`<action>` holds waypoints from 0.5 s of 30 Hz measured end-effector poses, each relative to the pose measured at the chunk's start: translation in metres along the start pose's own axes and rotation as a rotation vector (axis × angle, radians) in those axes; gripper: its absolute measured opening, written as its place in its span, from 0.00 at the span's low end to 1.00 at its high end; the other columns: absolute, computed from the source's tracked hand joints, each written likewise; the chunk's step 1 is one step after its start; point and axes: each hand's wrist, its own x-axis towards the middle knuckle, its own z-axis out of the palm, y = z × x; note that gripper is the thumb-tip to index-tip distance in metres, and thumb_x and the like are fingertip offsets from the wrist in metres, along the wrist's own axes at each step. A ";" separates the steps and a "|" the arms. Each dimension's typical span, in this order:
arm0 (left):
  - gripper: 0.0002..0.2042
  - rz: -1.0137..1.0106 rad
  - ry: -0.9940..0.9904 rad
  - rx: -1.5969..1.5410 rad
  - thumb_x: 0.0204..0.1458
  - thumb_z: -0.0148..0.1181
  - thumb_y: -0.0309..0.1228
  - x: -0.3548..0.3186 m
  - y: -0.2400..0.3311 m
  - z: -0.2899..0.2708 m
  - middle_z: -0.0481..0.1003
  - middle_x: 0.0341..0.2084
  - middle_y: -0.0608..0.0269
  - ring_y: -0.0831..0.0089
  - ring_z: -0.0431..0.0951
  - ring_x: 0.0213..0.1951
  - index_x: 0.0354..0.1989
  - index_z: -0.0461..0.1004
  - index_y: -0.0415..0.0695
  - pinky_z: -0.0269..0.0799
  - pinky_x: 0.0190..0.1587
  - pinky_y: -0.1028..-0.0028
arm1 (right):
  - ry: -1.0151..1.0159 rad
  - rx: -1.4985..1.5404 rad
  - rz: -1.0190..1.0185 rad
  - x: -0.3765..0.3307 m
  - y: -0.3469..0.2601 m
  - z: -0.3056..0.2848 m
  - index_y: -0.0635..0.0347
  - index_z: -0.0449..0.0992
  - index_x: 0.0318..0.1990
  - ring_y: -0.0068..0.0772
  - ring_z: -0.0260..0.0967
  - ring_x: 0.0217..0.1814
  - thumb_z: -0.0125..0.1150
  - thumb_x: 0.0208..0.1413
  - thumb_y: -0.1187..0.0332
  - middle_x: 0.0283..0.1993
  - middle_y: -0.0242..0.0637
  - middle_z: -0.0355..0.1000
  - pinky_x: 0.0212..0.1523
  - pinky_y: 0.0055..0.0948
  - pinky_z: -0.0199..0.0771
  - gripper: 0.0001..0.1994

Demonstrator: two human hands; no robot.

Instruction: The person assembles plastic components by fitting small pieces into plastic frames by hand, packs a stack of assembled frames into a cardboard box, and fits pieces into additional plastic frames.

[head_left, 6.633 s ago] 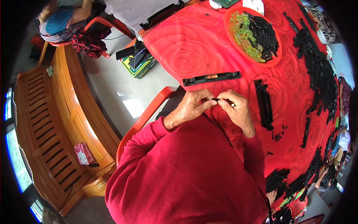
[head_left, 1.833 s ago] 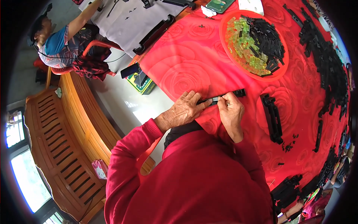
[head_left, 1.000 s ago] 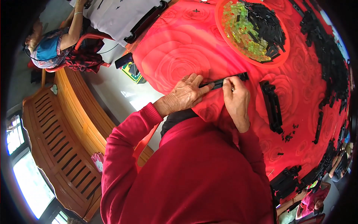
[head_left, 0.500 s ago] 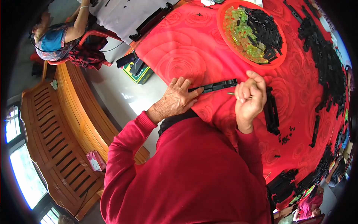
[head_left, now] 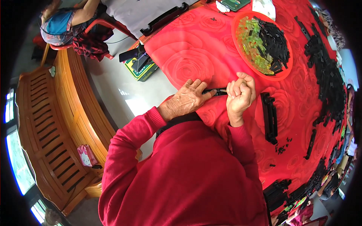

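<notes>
A long black plastic strip [head_left: 220, 92] with raised sections lies on the red cloth in front of me. My left hand [head_left: 188, 97] holds its left end against the table, thumb along the strip and fingers bent over the far side. Over the strip's right part, my right hand [head_left: 240, 95] is closed in a fist around a thin metal tool, now mostly hidden by the fingers. To the right of that hand lies another long black plastic part [head_left: 269, 118], with small black pieces [head_left: 281, 148] scattered near its lower end.
A red oval tray [head_left: 235, 28] holds yellow-green and black pieces. Piles of black parts [head_left: 326, 83] line the table's right side. A wooden bench [head_left: 49, 135] stands at left, a green-and-yellow box [head_left: 142, 73] on the floor. Another person [head_left: 60, 26] sits at far left.
My right hand has moved left, closer to my left hand, and now covers the strip's right end. The tool's shaft, plain before, is mostly hidden. The whole view has shifted slightly.
</notes>
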 end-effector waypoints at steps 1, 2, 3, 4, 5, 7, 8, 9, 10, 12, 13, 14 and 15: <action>0.22 0.011 0.003 0.011 0.44 0.57 0.32 0.000 0.000 0.000 0.65 0.33 0.60 0.64 0.68 0.37 0.52 0.71 0.50 0.67 0.40 0.65 | -0.001 -0.003 -0.003 0.000 0.001 -0.001 0.68 0.68 0.40 0.14 0.40 0.13 0.39 0.52 0.74 0.16 0.24 0.48 0.14 0.17 0.46 0.12; 0.22 0.004 0.009 0.011 0.44 0.57 0.32 0.001 0.000 -0.001 0.65 0.33 0.60 0.64 0.68 0.37 0.52 0.71 0.50 0.67 0.40 0.65 | -0.001 -0.006 -0.006 0.001 0.002 -0.002 0.68 0.68 0.39 0.14 0.40 0.13 0.39 0.51 0.74 0.16 0.24 0.48 0.14 0.17 0.46 0.12; 0.22 0.012 0.014 0.015 0.44 0.57 0.32 0.001 0.001 -0.002 0.65 0.32 0.60 0.64 0.68 0.37 0.52 0.71 0.50 0.67 0.40 0.65 | -0.008 -0.010 -0.003 0.001 0.004 -0.002 0.68 0.68 0.39 0.14 0.40 0.13 0.39 0.51 0.74 0.16 0.24 0.48 0.14 0.17 0.46 0.12; 0.22 0.020 0.017 0.019 0.45 0.56 0.33 0.001 0.002 -0.003 0.65 0.32 0.60 0.64 0.68 0.38 0.53 0.70 0.50 0.67 0.40 0.65 | 0.002 -0.009 0.002 0.001 0.005 -0.002 0.68 0.68 0.39 0.15 0.40 0.13 0.39 0.51 0.74 0.16 0.24 0.48 0.14 0.17 0.46 0.12; 0.22 0.014 0.020 0.018 0.45 0.56 0.33 0.000 0.002 -0.003 0.65 0.32 0.60 0.64 0.68 0.38 0.53 0.70 0.50 0.67 0.40 0.65 | 0.014 -0.008 0.006 0.001 0.005 -0.001 0.68 0.68 0.39 0.15 0.40 0.13 0.39 0.51 0.74 0.16 0.24 0.48 0.14 0.17 0.46 0.12; 0.23 0.014 0.010 0.030 0.45 0.56 0.33 0.000 0.001 -0.001 0.65 0.33 0.60 0.64 0.68 0.38 0.53 0.70 0.50 0.68 0.40 0.65 | 0.014 -0.010 0.011 0.001 0.006 -0.001 0.68 0.68 0.39 0.15 0.40 0.13 0.39 0.51 0.74 0.16 0.24 0.47 0.14 0.17 0.46 0.12; 0.23 0.011 0.011 0.028 0.45 0.56 0.33 0.000 0.002 -0.001 0.65 0.33 0.60 0.64 0.68 0.38 0.53 0.70 0.50 0.68 0.40 0.65 | 0.017 -0.011 0.012 0.002 0.006 -0.001 0.68 0.68 0.39 0.15 0.40 0.13 0.39 0.51 0.74 0.16 0.24 0.47 0.14 0.18 0.46 0.12; 0.21 -0.015 -0.034 0.017 0.46 0.53 0.33 -0.001 0.004 -0.002 0.66 0.35 0.58 0.63 0.68 0.42 0.52 0.71 0.50 0.68 0.43 0.63 | 0.016 -0.013 0.015 0.002 0.005 -0.002 0.68 0.68 0.39 0.15 0.40 0.13 0.39 0.51 0.74 0.16 0.24 0.47 0.14 0.18 0.46 0.12; 0.19 -0.041 -0.080 0.008 0.48 0.51 0.33 0.000 0.004 -0.003 0.67 0.38 0.57 0.62 0.69 0.46 0.51 0.72 0.49 0.68 0.47 0.62 | 0.020 0.002 0.022 0.003 0.005 -0.003 0.68 0.68 0.39 0.15 0.40 0.13 0.39 0.51 0.74 0.16 0.24 0.47 0.14 0.18 0.46 0.12; 0.19 -0.041 -0.070 0.011 0.48 0.51 0.33 0.001 0.003 -0.003 0.68 0.38 0.57 0.62 0.69 0.46 0.51 0.72 0.49 0.68 0.47 0.61 | 0.023 0.017 0.032 0.005 0.005 -0.002 0.68 0.68 0.39 0.15 0.40 0.13 0.39 0.50 0.74 0.15 0.24 0.47 0.14 0.18 0.46 0.12; 0.19 -0.033 -0.061 0.013 0.48 0.51 0.33 0.002 0.004 -0.003 0.68 0.38 0.57 0.62 0.68 0.47 0.51 0.72 0.49 0.68 0.47 0.61 | 0.036 0.008 0.033 0.006 0.005 -0.002 0.68 0.68 0.38 0.15 0.40 0.13 0.39 0.50 0.74 0.15 0.24 0.47 0.14 0.18 0.46 0.12; 0.19 -0.033 -0.063 0.010 0.48 0.51 0.33 0.002 0.004 -0.003 0.68 0.38 0.57 0.62 0.68 0.47 0.51 0.72 0.49 0.68 0.47 0.61 | 0.049 -0.002 0.034 0.006 0.005 -0.002 0.68 0.68 0.38 0.15 0.40 0.13 0.39 0.50 0.74 0.15 0.24 0.47 0.14 0.18 0.46 0.12; 0.19 -0.036 -0.070 0.001 0.47 0.51 0.33 0.001 0.004 -0.004 0.68 0.39 0.57 0.62 0.68 0.47 0.51 0.72 0.49 0.68 0.47 0.61 | 0.052 -0.004 0.035 0.005 0.005 -0.002 0.68 0.68 0.38 0.15 0.40 0.13 0.39 0.50 0.74 0.15 0.24 0.47 0.14 0.18 0.46 0.12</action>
